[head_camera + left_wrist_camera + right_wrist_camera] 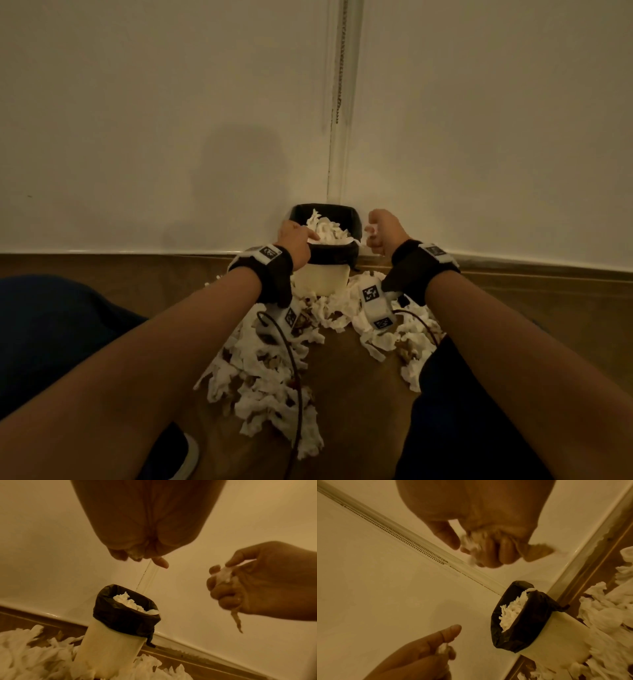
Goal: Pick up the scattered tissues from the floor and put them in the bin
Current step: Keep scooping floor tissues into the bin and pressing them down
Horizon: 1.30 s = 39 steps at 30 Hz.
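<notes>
Both hands (337, 236) clutch wadded tissues (224, 574) above the bin (323, 270) — raised there to drop them in.

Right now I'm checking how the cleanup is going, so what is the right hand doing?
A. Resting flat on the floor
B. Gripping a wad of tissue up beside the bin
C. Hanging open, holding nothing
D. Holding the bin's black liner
B: the right hand has its fingers curled round a wad of tissue, raised next to the bin.
</notes>
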Available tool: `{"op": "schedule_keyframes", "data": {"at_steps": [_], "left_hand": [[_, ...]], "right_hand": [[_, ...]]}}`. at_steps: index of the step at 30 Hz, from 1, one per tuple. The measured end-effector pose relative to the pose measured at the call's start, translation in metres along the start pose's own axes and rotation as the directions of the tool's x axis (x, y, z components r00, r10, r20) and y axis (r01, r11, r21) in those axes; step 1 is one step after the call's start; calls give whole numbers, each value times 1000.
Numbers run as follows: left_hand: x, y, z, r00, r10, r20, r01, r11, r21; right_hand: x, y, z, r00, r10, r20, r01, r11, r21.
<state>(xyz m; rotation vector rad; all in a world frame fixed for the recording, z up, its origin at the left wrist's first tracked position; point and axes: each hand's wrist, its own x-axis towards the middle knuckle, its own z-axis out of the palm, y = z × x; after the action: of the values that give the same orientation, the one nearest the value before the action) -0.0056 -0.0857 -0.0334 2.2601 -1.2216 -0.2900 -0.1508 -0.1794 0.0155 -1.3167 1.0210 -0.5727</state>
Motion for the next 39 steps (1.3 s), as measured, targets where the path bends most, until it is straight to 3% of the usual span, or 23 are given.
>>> {"op": "schedule_keyframes", "data": {"at_steps": [4, 6, 13, 17, 20, 22, 25, 28, 31, 33, 34, 36, 37, 39], "left_hand": [[19, 0, -8, 999, 43, 5, -43, 998, -43], [29, -6, -7, 999, 31, -28, -32, 998, -46], [64, -19, 0, 983, 38, -179, -57, 993, -102], [86, -30, 13, 990, 37, -140, -51, 993, -104], [103, -38, 22, 997, 28, -70, -40, 985, -166], [115, -44, 30, 998, 37, -49, -43, 992, -122], [134, -55, 41, 1000, 11, -18, -12, 1000, -26], [149, -61, 53, 996, -63, 69, 55, 993, 109], [154, -65, 64, 994, -96, 55, 98, 995, -29], [153, -67, 70, 990, -141, -10, 139, 983, -118], [153, -67, 72, 989, -147, -6, 146, 985, -87], [151, -66, 74, 997, -56, 46, 49, 989, 139], [151, -68, 76, 998, -11, 59, -3, 973, 231], [154, -69, 80, 992, 7, 126, -46, 949, 311]], "right_hand": [[16, 3, -10, 994, 19, 110, 11, 965, -263], [27, 8, -13, 989, 25, 144, 14, 964, -267], [75, 16, -11, 985, -164, 43, 167, 984, -60], [105, 28, -2, 979, -199, -38, 180, 941, -286], [123, 41, 11, 988, -79, 130, 117, 943, -312], [137, 47, 20, 977, -45, 209, 149, 843, -516], [152, 48, 30, 968, -144, 203, 249, 573, -780], [165, 50, 36, 974, -140, 179, 227, 575, -786], [176, 53, 41, 986, -102, 134, 167, 513, -842], [180, 56, 49, 978, -161, 134, 192, 434, -880], [181, 56, 53, 978, -151, 142, 187, 357, -915], [187, 61, 55, 973, -190, 129, 180, 283, -942], [190, 61, 56, 975, -199, 98, 165, 351, -922], [196, 59, 58, 972, -201, 120, 185, 344, -920]]}}
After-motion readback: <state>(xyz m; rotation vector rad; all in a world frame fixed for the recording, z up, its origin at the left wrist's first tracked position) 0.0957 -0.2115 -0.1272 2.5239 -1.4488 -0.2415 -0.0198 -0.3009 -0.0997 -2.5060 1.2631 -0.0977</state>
